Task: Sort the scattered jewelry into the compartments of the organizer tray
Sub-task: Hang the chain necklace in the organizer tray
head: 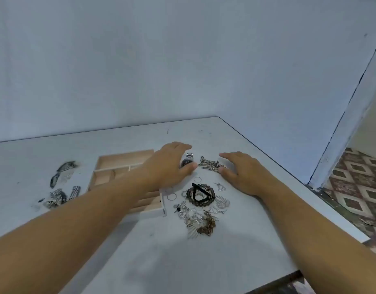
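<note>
A wooden organizer tray [110,160] with several compartments lies at table centre, partly hidden under my left forearm. My left hand [168,164] arches over a silver wristwatch [187,161] just right of the tray, fingers above it and thumb against its near side. My right hand [240,172] rests open on the table, its thumb and forefinger either side of the right end of a silver chain [209,164]. Nearer me lie dark beaded bracelets [201,195], thin hoop rings [172,196], silver earrings [222,202] and a brown chain [208,225].
Left of the tray is a second scatter of silver and dark jewelry [59,197], with two dark pieces [65,167] farther back. The white table [183,262] meets a wall at the back; its right edge drops to a patterned floor [356,187].
</note>
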